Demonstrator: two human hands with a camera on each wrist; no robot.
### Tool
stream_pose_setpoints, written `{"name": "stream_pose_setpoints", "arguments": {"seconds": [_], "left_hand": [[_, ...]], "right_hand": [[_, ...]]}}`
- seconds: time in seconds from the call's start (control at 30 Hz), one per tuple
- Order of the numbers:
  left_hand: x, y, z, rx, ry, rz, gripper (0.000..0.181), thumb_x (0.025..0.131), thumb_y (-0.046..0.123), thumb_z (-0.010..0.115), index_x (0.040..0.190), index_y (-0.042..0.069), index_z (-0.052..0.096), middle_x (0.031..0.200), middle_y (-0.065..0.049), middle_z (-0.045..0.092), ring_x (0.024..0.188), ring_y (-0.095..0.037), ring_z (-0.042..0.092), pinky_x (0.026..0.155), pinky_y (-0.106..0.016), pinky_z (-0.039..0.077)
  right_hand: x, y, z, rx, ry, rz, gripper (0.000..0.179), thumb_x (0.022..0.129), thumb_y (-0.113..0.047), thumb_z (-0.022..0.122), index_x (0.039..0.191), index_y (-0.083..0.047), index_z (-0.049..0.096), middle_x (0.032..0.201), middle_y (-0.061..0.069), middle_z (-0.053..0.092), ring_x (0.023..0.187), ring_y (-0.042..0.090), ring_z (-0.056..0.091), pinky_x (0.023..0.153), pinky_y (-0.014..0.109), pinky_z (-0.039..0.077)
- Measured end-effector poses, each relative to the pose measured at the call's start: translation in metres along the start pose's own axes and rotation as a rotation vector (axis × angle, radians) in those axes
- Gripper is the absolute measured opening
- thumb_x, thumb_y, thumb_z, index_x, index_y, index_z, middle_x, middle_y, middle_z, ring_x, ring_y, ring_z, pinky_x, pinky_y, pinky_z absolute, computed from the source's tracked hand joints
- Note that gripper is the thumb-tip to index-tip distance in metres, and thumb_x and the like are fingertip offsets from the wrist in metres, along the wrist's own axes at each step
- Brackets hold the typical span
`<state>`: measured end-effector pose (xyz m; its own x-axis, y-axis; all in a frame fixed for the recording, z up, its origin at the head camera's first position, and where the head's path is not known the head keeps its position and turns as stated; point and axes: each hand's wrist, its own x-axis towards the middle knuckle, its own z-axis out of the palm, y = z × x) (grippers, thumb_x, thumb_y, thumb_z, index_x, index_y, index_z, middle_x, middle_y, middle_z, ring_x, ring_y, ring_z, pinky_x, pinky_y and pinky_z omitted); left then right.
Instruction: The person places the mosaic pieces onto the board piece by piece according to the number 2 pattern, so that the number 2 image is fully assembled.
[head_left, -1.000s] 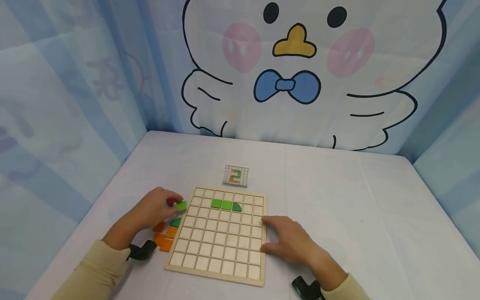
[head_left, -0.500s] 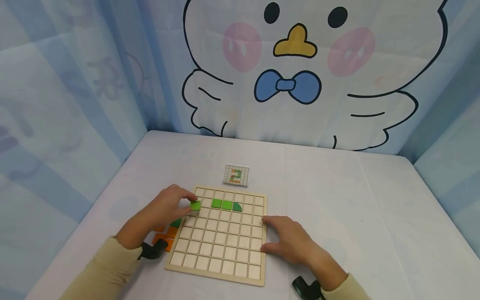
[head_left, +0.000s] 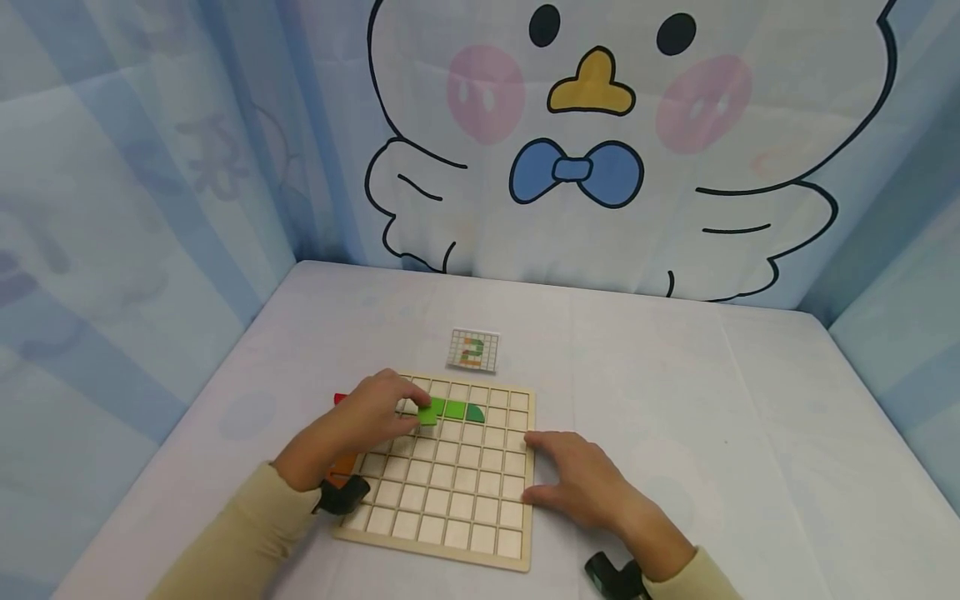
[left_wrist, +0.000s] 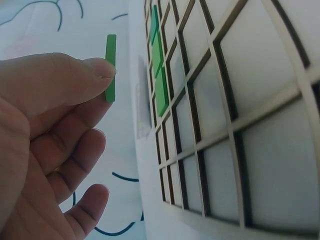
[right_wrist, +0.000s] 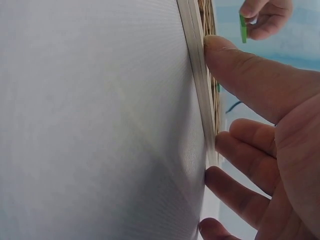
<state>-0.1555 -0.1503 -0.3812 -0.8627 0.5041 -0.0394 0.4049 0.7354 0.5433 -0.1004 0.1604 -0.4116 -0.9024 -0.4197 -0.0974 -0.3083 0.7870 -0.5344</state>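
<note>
My left hand (head_left: 367, 421) pinches a light green square tile (head_left: 427, 415) between thumb and fingers, above the upper left part of the wooden grid board (head_left: 442, 500). In the left wrist view that tile (left_wrist: 111, 67) is edge-on and clear of the board, its other fingers loosely bent. Two light green square tiles (head_left: 454, 409) and a dark green rounded tile (head_left: 475, 412) sit in a row in the board's cells. At the right edge of the board rests my right hand (head_left: 585, 479), thumb and fingertips touching the rim (right_wrist: 197, 75), fingers relaxed and holding nothing.
Behind the board lies a small pattern card (head_left: 472, 350) with a coloured figure on a grid. Orange tiles (head_left: 341, 468) and a red piece (head_left: 340, 398) show at the board's left side, partly hidden by my left arm. A printed curtain (head_left: 570, 233) hangs behind the table.
My left hand has carried the green square tile rightward from beside the board to over it, near the row of green tiles. The right hand and board have stayed put.
</note>
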Motion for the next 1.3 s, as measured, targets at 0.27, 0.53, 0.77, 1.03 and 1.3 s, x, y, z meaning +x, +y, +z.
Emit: {"name": "stream_pose_setpoints", "arguments": {"seconds": [0.27,0.53,0.77,1.03,1.3], "left_hand": [[0.007,0.005,0.009,-0.019,0.002,0.042,0.023,0.092,0.007,0.071,0.114,0.006,0.074,0.109,0.001,0.068,0.114,-0.028,0.055,0.094,-0.046,0.047],[0.016,0.012,0.019,-0.015,-0.010,0.073,0.022,0.090,0.007,0.072,0.112,0.005,0.075,0.108,0.000,0.069,0.112,-0.028,0.056,0.096,-0.045,0.046],[0.025,0.013,0.030,0.012,-0.013,0.109,0.020,0.090,0.009,0.073,0.110,0.009,0.076,0.105,0.002,0.069,0.106,-0.026,0.057,0.088,-0.041,0.048],[0.032,0.019,0.038,0.032,-0.021,0.120,0.017,0.091,0.011,0.074,0.107,0.011,0.077,0.103,0.002,0.071,0.106,-0.027,0.058,0.093,-0.046,0.045],[0.037,0.025,0.045,0.066,-0.055,0.106,0.018,0.091,0.011,0.073,0.109,0.011,0.076,0.107,0.000,0.071,0.110,-0.028,0.058,0.094,-0.044,0.046]], "right_hand": [[0.000,0.001,0.001,0.009,0.004,-0.011,0.069,0.081,-0.036,0.083,0.136,-0.002,0.058,0.137,0.012,0.058,0.131,0.034,0.049,0.107,0.055,0.036],[0.000,0.002,0.001,0.002,0.013,-0.020,0.068,0.081,-0.035,0.083,0.136,-0.002,0.058,0.136,0.012,0.059,0.130,0.035,0.050,0.107,0.054,0.037],[0.000,0.000,0.000,0.009,0.012,-0.008,0.068,0.081,-0.034,0.083,0.136,-0.002,0.058,0.136,0.012,0.059,0.130,0.035,0.050,0.107,0.055,0.037],[0.000,0.000,0.000,0.020,0.010,-0.013,0.068,0.082,-0.035,0.083,0.136,-0.002,0.058,0.136,0.012,0.058,0.131,0.034,0.049,0.107,0.055,0.037],[-0.001,0.001,0.000,0.014,0.018,-0.019,0.068,0.081,-0.034,0.083,0.136,-0.002,0.058,0.135,0.012,0.059,0.130,0.034,0.050,0.106,0.054,0.037]]}}
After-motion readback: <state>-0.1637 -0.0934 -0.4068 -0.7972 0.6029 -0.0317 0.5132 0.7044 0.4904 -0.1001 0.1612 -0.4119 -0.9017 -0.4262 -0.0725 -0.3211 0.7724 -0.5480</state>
